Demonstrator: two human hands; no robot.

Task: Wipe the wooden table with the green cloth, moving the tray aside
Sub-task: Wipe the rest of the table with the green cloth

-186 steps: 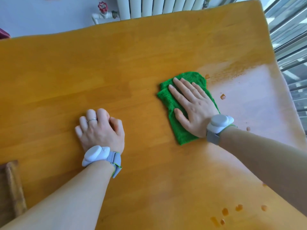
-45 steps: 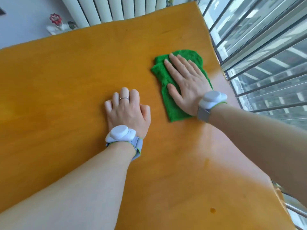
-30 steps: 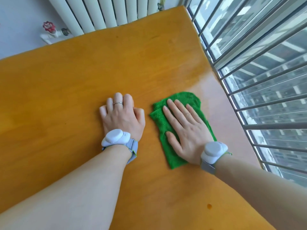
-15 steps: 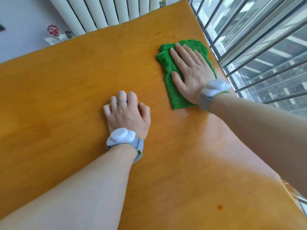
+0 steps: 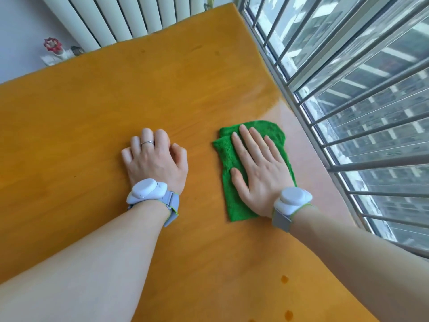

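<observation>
Dragged back nearer: green cloth (image 5: 234, 159) under flat, straight-fingered right hand (image 5: 260, 168); left hand (image 5: 155, 161) curled, bracing; wiping mid-stroke.

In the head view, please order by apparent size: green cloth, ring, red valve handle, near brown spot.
1. green cloth
2. red valve handle, though it is farther away
3. ring and brown spot: too alike to rank

My right hand (image 5: 260, 168) lies flat, fingers straight; my left hand (image 5: 155, 159) rests knuckles-up, fingers curled under.
</observation>
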